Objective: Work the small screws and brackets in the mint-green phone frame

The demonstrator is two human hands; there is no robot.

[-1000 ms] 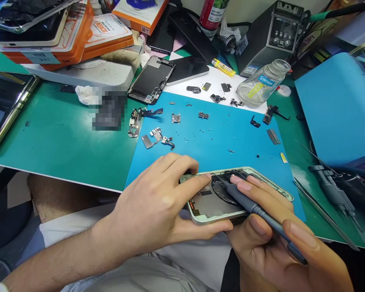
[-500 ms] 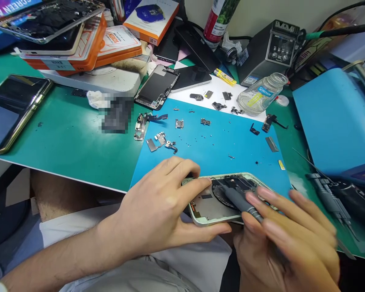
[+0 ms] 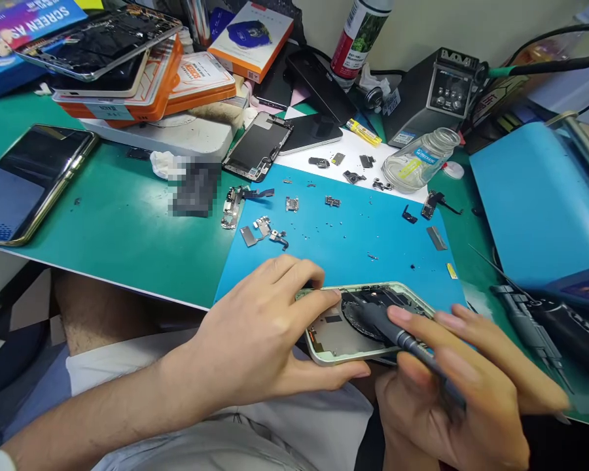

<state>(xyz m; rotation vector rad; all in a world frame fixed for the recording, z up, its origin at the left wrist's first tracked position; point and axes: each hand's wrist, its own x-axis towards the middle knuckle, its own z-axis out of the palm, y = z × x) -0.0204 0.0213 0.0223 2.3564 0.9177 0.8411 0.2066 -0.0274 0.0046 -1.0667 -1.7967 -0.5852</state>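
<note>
A: Where's your phone shell (image 3: pixel 341 337)?

B: At 6 o'clock of the blue mat (image 3: pixel 346 242), on its near edge, open side up and tilted a little toward you. Your left hand (image 3: pixel 255 343) has a holding grip on it: thumb under the near rim, forefinger laid over the far rim.

A: And your right hand (image 3: pixel 459 392)?

B: At 4 o'clock of the shell, its grip closed round the screwdriver (image 3: pixel 402 340), fingers along the shaft. The tip sits inside the shell, on the dark round coil (image 3: pixel 360 314).

A: What lies around you?

B: Loose small parts (image 3: pixel 262 226) at 11 o'clock on the mat. A glass jar (image 3: pixel 419 160) at 1 o'clock. A screen (image 3: pixel 258 147) beyond the mat at 11. A dark phone (image 3: pixel 32 180) far out at 9 on the green tabletop (image 3: pixel 118 229). Spare drivers (image 3: pixel 533 327) at 3 o'clock.
</note>
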